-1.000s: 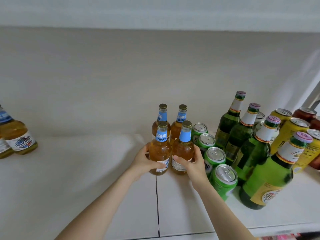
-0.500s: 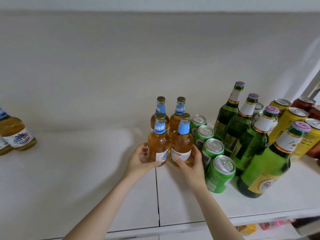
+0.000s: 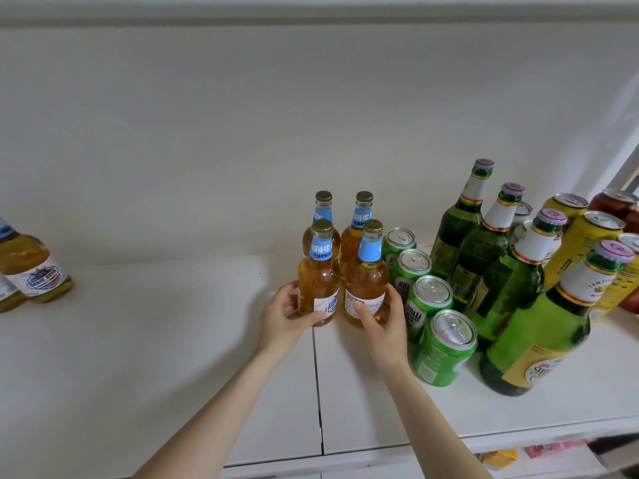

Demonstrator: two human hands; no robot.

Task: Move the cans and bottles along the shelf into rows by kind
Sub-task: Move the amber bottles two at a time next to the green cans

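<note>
Very little has shifted in the last second. My left grip [image 3: 287,316] is still curled round the lower body of the left front bottle [image 3: 317,281], thumb across its label. My right grip [image 3: 383,319] still wraps the right front bottle [image 3: 367,281], with its fingers down the gap beside the green cans [image 3: 430,295]. Both bottles stand upright on the shelf [image 3: 155,340] where they stood before, close together and just in front of the back pair [image 3: 362,216]. Only my view has tipped up a little. I take that to mean these 2 are placed, making a block of 4 of one kind, and my next job is to let go without nudging them.

All 4 hold amber liquid up into the neck and keep their gold caps on. To their right, the 4 green cans run in a line from back to front, tabs flat and unopened. Next come 4 tall green bottles [image 3: 511,285], capped, also in a line. Beyond them are yellow cans [image 3: 587,236] and red cans [image 3: 619,205], sealed as far as I can see and partly cut off by the frame.

Well apart at the far left, 2 stray bottles [image 3: 31,271] of amber liquid sit by themselves. They look like the same kind as mine, so I judge the sorting is not yet finished
</note>
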